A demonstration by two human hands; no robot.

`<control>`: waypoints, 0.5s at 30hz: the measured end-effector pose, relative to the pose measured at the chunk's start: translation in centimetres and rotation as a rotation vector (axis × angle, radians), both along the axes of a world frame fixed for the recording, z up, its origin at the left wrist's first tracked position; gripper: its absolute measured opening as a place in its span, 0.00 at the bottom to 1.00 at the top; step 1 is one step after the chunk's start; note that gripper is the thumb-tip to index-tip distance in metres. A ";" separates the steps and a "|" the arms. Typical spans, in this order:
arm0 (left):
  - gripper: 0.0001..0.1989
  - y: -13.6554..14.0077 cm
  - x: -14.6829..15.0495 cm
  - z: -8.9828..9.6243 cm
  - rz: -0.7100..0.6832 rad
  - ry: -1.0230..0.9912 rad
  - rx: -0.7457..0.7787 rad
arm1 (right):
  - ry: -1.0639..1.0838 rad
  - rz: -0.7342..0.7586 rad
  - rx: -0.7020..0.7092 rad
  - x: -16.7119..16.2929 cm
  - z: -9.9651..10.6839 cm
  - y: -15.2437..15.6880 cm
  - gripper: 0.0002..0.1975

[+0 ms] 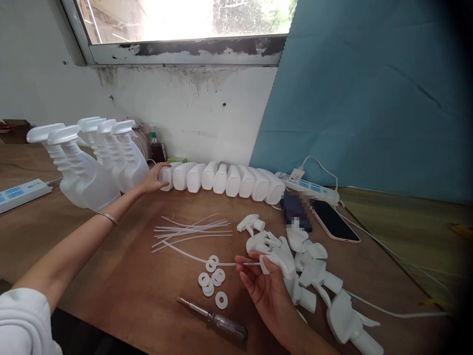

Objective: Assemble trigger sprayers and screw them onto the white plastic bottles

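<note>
At the left end of a row of white plastic bottles lying on their sides, my left hand (152, 180) has its thumb and fingers around the end bottle (167, 176). My right hand (268, 293) is closed around a white trigger spray head (263, 265), partly hidden by the fingers. From it a thin dip tube (221, 264) runs left across the table. Several loose tubes (192, 229) lie crossed beyond that tube. White ring washers (218, 277) lie below and around it. More trigger spray heads (312, 271) are heaped right of my right hand.
Assembled spray bottles (92, 180) stand at the left. A screwdriver (218, 320) with a clear handle lies near the front edge. At the right are a phone (335, 221), a power strip (314, 190) and white cables. Another power strip (24, 193) is far left.
</note>
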State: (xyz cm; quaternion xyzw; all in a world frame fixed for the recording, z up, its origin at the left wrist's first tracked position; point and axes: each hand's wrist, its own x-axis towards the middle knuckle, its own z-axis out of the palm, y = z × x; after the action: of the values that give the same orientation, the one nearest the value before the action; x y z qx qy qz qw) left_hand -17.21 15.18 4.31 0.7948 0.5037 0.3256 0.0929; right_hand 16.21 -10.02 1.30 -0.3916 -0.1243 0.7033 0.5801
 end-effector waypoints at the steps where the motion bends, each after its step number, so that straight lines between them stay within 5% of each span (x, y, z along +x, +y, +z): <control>1: 0.31 0.1 0.0 0.0 0.006 0.001 -0.018 | 0.000 -0.001 -0.002 0.0 0.1 0.0 0.18; 5: 0.32 0.0 0.1 0.1 0.037 -0.030 -0.019 | 0.005 0.021 0.013 0.0 0.3 -0.1 0.15; 10: 0.18 -4.7 3.3 2.4 0.319 -0.164 0.426 | 0.024 0.106 0.085 0.2 0.4 -0.4 0.17; 12: 0.13 -8.8 6.4 3.5 0.156 -0.170 0.480 | 0.021 0.142 0.136 0.1 0.4 -0.5 0.18; 15: 0.05 -15.7 11.8 4.0 -0.293 0.077 0.347 | -0.034 0.173 0.207 -0.5 0.2 -1.0 0.19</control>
State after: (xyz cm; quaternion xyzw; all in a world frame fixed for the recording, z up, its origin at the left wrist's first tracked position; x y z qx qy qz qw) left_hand -5.36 -0.53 8.27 0.8752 0.3227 0.3600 -0.0184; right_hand 15.73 -11.00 1.45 -0.3291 -0.2394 0.7274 0.5526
